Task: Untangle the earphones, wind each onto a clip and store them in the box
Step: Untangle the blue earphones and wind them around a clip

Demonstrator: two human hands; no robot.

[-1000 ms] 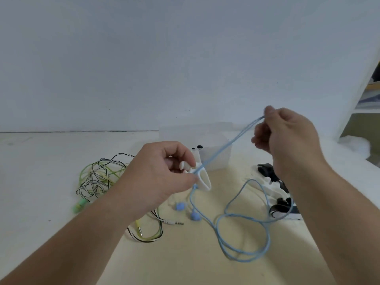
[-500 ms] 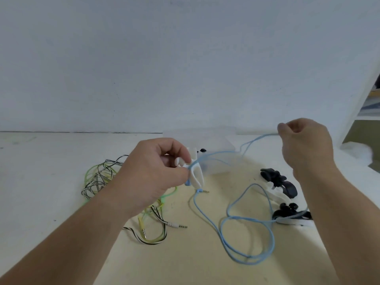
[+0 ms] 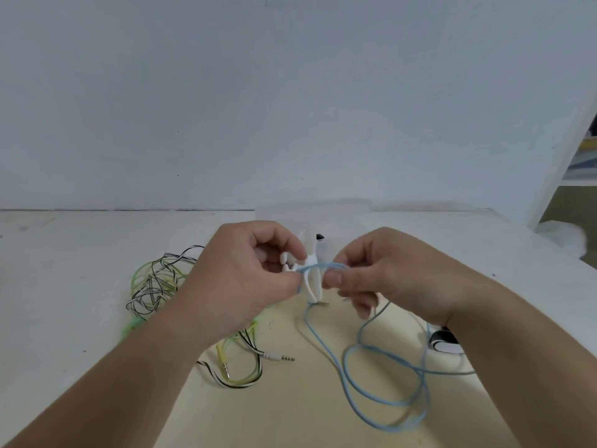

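Observation:
My left hand (image 3: 248, 273) pinches a white winder clip (image 3: 312, 279) held upright above the table. A light blue earphone cable (image 3: 384, 379) crosses the clip's middle and trails down into loose loops on the table. My right hand (image 3: 384, 273) grips that blue cable right beside the clip, both hands almost touching. The clear storage box (image 3: 342, 211) stands behind the hands, mostly hidden. A tangle of green and black-and-white earphones (image 3: 158, 282) lies to the left, its two plugs (image 3: 277, 357) pointing right.
A black and white clip (image 3: 444, 342) peeks out past my right wrist. A white shelf unit (image 3: 568, 163) stands at the far right with a white fluffy lump (image 3: 562, 234) at its foot. The wall runs along the table's back edge.
My right hand has come in from the upper right to the clip, carrying the blue cable across it. The stretched span of cable is gone and both hands are now close together.

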